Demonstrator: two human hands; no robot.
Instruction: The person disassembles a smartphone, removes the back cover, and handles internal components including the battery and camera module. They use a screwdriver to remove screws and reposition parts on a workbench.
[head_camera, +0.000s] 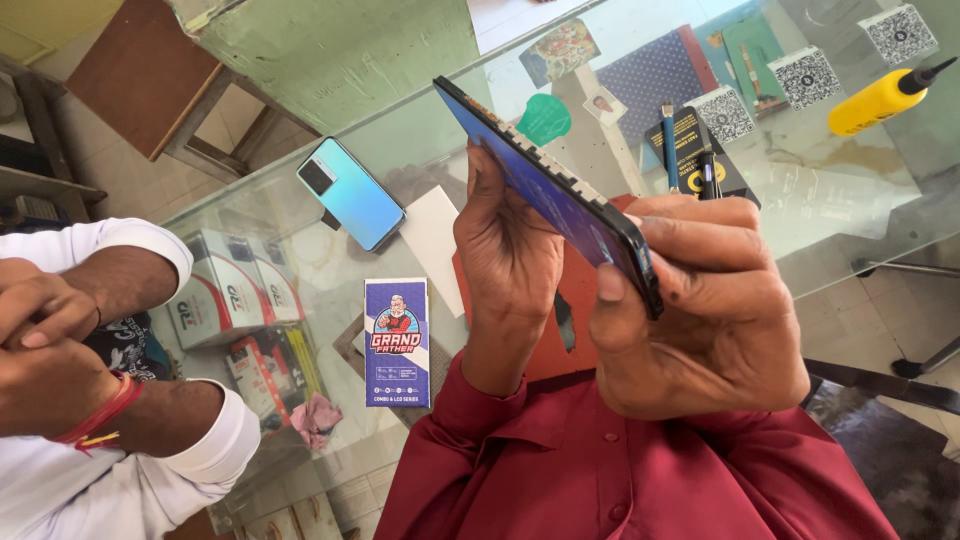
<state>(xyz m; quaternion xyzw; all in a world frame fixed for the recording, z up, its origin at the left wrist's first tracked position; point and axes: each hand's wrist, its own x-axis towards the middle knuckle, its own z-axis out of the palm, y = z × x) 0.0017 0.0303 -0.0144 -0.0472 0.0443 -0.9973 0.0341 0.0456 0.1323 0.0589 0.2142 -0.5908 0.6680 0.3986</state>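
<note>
You've got the dark phone (560, 195) up off the glass worktop (850, 190), held edge-on and tilted, top corner pointing up-left. Your left hand (510, 255) backs it w/ palm and fingers flat along its underside; your right hand (700, 310) pinches the lower end, thumb (625, 265) on the near face, fingers curled over the far edge. Both grips are closed on the phone. Below on the worktop: a light-blue phone (352, 194) lying flat, a purple card packet (397, 342) near your left wrist, and a yellow bottle (885, 97) far right. Another person's hands (45, 345), in white sleeves, are clasped at left, well apart from yours.
</note>
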